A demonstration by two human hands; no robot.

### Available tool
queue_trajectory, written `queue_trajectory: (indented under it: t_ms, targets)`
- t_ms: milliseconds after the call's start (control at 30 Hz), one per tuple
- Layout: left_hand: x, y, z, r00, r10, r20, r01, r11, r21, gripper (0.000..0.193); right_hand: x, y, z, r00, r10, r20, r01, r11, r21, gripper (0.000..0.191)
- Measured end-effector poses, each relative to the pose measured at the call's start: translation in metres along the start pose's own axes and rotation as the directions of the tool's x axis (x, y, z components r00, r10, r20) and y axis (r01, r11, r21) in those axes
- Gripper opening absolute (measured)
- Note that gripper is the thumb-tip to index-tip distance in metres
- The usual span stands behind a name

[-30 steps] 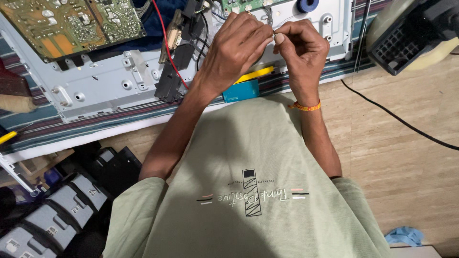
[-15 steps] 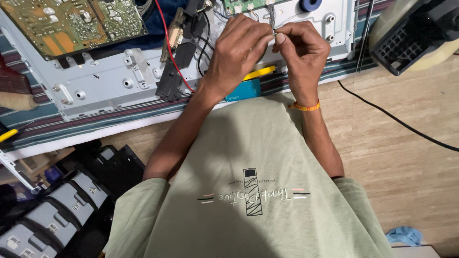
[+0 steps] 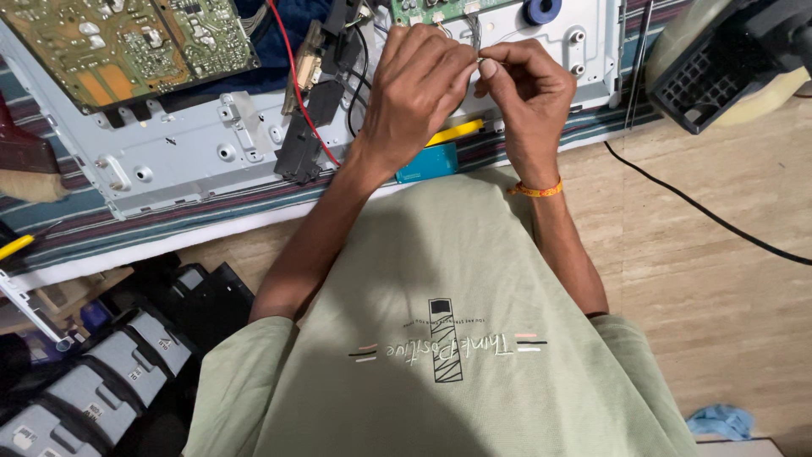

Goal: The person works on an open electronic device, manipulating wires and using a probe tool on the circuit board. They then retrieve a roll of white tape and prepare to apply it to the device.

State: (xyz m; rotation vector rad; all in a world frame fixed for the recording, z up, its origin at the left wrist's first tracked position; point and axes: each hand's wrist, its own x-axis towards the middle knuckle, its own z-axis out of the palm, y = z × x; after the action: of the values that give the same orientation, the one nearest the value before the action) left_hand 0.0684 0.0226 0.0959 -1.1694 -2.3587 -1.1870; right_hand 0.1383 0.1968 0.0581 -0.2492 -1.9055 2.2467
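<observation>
My left hand [image 3: 419,93] and my right hand [image 3: 526,93] meet fingertip to fingertip over a grey metal chassis [image 3: 194,144]. Both pinch a thin grey wire [image 3: 474,32] that runs up to a green circuit board [image 3: 431,8] at the top edge. An orange band [image 3: 534,189] circles my right wrist. Under my hands lie a yellow tool [image 3: 452,133] and a teal block [image 3: 427,162]. A red wire [image 3: 296,76] and black cables [image 3: 326,93] cross the chassis to the left of my left hand.
A large green-brown circuit board [image 3: 127,46] sits top left on the chassis. A blue tape roll [image 3: 541,10] lies top centre. A black cable [image 3: 702,211] crosses the wooden floor at right, near a black device [image 3: 727,59]. Grey-black units [image 3: 110,372] crowd the lower left.
My view has shifted slightly. Both hands stay together on the thin wire, with only small finger movements.
</observation>
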Motion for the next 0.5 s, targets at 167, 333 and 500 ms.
queue_trajectory:
  t_ms: [167,333,500]
  targets:
    - [-0.001,0.001,0.002,0.996,-0.050,-0.073,0.044,0.997,-0.070,0.019,0.001,-0.002,-0.001,1.000,-0.020,0.001,0.020,0.999,-0.026,0.015]
    - [-0.005,0.003,0.006,0.987,-0.147,-0.064,0.133,0.973,-0.188,0.017,-0.001,-0.004,-0.001,0.997,-0.063,0.039,0.067,0.992,-0.103,0.010]
    - [-0.010,0.002,0.012,0.981,-0.181,-0.062,0.162,0.958,-0.237,0.016,-0.003,-0.005,-0.002,0.994,-0.095,0.048,0.103,0.976,-0.194,0.004]
